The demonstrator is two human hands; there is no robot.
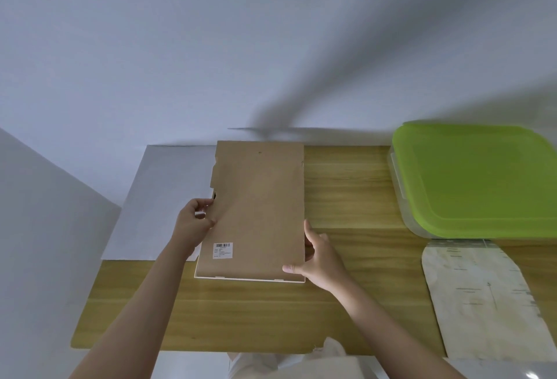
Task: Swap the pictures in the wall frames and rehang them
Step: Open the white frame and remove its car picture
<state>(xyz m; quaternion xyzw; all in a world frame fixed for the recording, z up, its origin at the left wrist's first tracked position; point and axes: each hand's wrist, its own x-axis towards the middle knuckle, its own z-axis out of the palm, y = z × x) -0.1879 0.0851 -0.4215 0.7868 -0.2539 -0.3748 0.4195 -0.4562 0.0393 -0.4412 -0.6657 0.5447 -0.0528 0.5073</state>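
Brown fibreboard — the back of a picture frame (256, 213) — lies face-down on the wooden surface (346, 192), its white barcode sticker (223, 250) too small to read. The left hand (194, 222) pinches the frame's left edge with curled fingers; the right hand (322, 258) grips its lower right corner. A white sheet (162, 198) lies partly under the frame at left. At right stand a clear container with a green lid (476, 179) — contents hidden — and a pale printed sheet (473, 297), perhaps a picture.
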